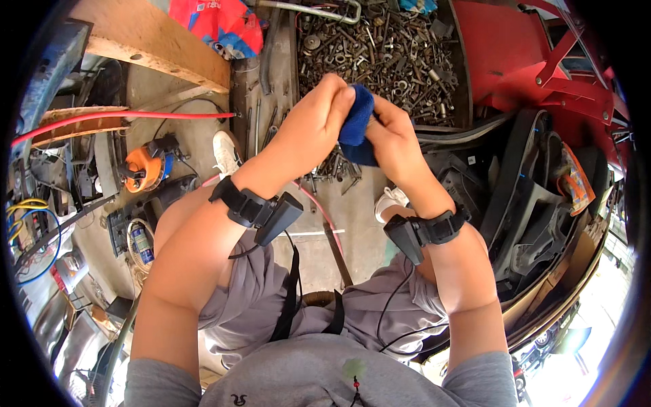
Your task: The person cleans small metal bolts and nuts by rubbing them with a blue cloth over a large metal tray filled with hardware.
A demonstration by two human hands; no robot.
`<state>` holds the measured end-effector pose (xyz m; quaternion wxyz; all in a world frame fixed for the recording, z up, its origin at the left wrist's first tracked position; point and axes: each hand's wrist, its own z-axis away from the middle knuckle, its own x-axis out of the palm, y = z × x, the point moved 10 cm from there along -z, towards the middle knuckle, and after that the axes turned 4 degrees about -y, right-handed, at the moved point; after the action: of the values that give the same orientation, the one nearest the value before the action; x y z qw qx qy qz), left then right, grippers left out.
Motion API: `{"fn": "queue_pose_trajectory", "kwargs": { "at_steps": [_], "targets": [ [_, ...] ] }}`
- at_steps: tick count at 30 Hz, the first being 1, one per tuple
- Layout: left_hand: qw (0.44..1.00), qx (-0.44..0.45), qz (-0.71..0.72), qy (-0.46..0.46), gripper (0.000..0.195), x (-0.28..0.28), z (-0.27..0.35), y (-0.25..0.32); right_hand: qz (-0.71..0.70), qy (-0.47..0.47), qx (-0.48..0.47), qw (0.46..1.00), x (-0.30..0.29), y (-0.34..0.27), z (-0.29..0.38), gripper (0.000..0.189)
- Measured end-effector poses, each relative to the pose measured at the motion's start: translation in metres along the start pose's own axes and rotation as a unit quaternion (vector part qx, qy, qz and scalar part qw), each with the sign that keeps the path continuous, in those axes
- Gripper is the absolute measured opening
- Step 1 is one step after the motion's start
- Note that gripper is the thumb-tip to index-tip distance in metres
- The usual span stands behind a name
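Both of my hands grip a dark blue cloth [357, 119], held up in front of me over the near edge of a tray of metal hardware. My left hand [318, 114] pinches the cloth from the left with thumb and fingers closed. On the other side my right hand [394, 137] has its fingers curled into the folds. Whether anything is wrapped inside the cloth cannot be seen. Behind the hands, the tray holds a heap of bolts, nuts and washers [381, 56]. More bolts and rods [338, 165] lie on the floor beneath the cloth.
An orange tool [140, 170] and a spray can [140, 244] are at left, near a red hose [127, 114]. Black plastic car parts [519, 203] crowd the right, below a red metal body [501, 56]. A narrow bar [338, 257] lies between my feet.
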<state>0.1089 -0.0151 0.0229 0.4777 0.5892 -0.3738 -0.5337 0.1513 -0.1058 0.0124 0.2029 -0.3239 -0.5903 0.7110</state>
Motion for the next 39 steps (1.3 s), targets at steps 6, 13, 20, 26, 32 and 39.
{"fn": "queue_pose_trajectory", "kwargs": {
  "at_steps": [6,13,20,26,32,39],
  "targets": [
    [0.971,0.211,-0.115,0.008,0.023,-0.004,0.012,0.041,-0.413,-0.069,0.181,0.89,0.01,0.019,0.007,0.024],
    [0.954,0.208,-0.209,0.059,0.013,-0.011,0.015,0.035,-0.142,-0.062,0.075,0.985,0.01,0.006,0.0,0.02],
    [0.999,-0.008,0.005,-0.054,0.021,0.016,0.006,-0.009,0.065,0.029,-0.07,0.995,-0.011,-0.022,0.008,0.011],
    [1.0,0.009,0.02,-0.01,0.023,-0.001,0.01,-0.012,0.112,0.038,-0.071,0.99,-0.004,-0.021,-0.001,0.01],
    [0.984,-0.052,0.168,-0.001,0.028,-0.001,0.011,-0.023,0.131,0.069,-0.098,0.984,-0.001,-0.034,-0.001,0.009],
    [0.989,0.117,-0.075,0.046,0.016,-0.009,0.011,0.014,0.005,0.054,0.008,0.999,-0.009,-0.004,-0.003,0.011]
  ]
}}
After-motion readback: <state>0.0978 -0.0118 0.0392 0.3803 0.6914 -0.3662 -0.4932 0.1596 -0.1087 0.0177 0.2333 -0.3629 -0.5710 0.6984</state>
